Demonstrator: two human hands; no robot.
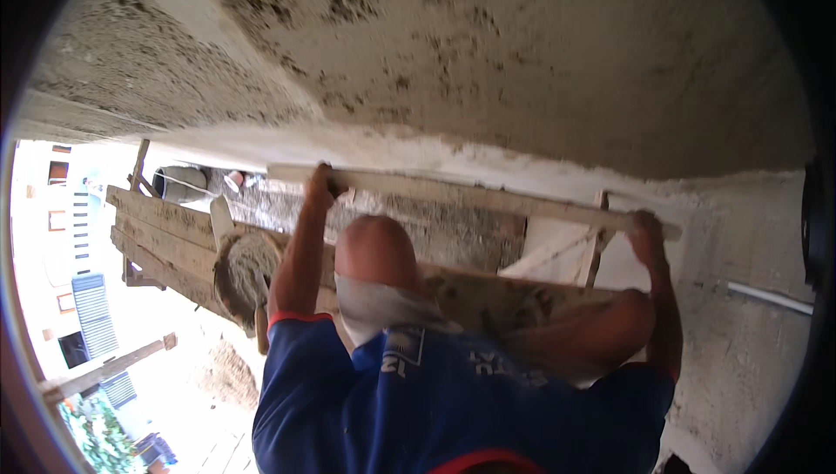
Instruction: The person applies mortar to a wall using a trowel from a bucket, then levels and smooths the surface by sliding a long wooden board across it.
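A long, pale straightedge (470,193) runs across in front of me, close along the base of the plastered wall (522,64) as I see it. My left hand (326,183) is closed round it near its left end. Toward the other end, my right hand (645,232) grips the same bar with the arm bent. Dark pits and rough patches mark the wet-looking plaster above it. Left of my left forearm sits a round tub of mortar (246,269), partly hidden by the arm. A flat, pale piece (221,217) leans at the tub's rim; its kind is unclear.
My bent knees rest over scaffold planks (165,239). Below the straightedge stand wooden braces (597,243). A dark barrel (181,184) lies beyond the planks. A pale pipe (770,297) sticks out at right. Far down left are a sand heap (228,374) and a wooden beam (109,368).
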